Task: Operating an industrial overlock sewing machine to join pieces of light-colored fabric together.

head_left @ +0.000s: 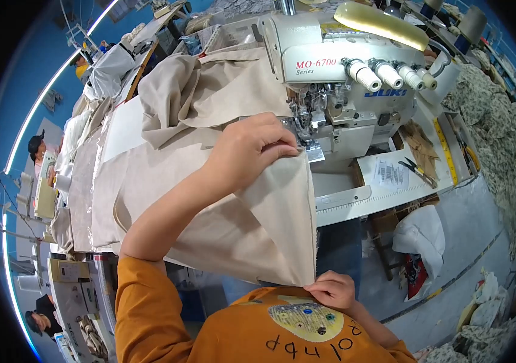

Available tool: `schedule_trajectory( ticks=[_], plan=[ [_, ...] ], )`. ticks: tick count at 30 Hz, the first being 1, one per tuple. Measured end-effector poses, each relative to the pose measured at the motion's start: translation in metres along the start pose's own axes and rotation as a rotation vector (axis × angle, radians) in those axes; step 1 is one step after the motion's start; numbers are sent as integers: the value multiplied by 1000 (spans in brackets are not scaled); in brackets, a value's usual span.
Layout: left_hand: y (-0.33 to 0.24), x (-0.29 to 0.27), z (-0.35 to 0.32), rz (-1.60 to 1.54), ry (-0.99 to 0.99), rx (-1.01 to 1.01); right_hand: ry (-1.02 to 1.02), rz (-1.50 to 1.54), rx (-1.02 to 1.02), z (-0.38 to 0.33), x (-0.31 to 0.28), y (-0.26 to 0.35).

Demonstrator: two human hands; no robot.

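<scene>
A large piece of beige fabric spreads over the table and hangs down toward my lap. My left hand is closed on its upper corner, just in front of the presser foot of a white overlock sewing machine. Down near my body, my right hand pinches the lower corner of the same fabric. Between the two hands the raw edge runs nearly straight, stretched along the table's front. More of the beige fabric lies bunched behind my left hand, left of the needle area.
On the table to the right lie thread snips, a white label sheet and a yellow measuring tape. A heap of patterned cloth stands at the far right. Other people sit at machines on the left.
</scene>
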State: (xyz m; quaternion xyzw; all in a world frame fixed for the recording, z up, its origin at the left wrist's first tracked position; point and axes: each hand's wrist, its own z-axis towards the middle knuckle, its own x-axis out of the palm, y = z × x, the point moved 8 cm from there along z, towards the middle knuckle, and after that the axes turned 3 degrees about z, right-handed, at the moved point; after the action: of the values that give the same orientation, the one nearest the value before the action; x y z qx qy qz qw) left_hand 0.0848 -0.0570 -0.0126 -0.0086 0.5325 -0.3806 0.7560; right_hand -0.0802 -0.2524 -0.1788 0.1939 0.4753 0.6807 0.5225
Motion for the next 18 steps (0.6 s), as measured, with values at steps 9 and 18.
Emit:
schedule_trajectory(
  ticks=[9, 18],
  plan=[
    [-2, 5, 5, 47, -20, -102, -30, 75, 49, 1, -6, -13],
    [-29, -1, -10, 270, -12, 67, -14, 134, 98, -3, -7, -26]
  ],
)
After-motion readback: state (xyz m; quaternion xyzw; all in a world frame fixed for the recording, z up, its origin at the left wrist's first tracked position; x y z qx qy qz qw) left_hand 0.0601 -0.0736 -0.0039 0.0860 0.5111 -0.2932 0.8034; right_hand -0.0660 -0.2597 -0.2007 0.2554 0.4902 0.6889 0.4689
